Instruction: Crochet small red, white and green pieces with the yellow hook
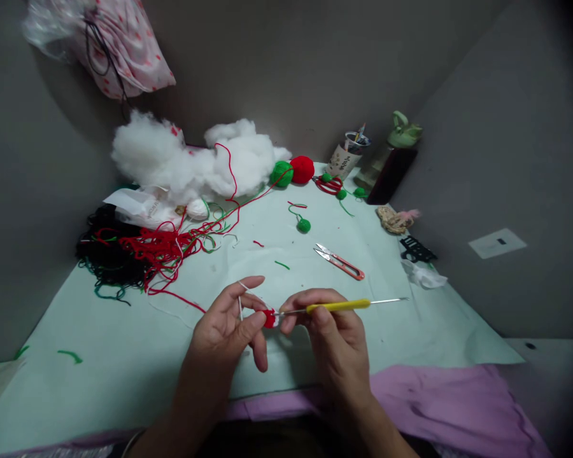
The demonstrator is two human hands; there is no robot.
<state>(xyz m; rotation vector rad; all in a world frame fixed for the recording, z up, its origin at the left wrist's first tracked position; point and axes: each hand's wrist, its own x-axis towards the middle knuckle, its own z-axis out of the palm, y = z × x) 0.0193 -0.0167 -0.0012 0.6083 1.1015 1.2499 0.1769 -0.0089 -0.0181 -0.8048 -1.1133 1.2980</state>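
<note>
Above the near part of the table (138, 356), between both hands, is a small yarn piece (269, 319), bright red with a white edge. The left hand (229, 326) pinches it, white yarn (240, 308) looped over a finger. The right hand (337, 334) grips a yellow-handled hook (341, 306), tip at the piece. Farther off, a white packet (132, 205) and a pen cup (342, 161) carry print too small to read.
</note>
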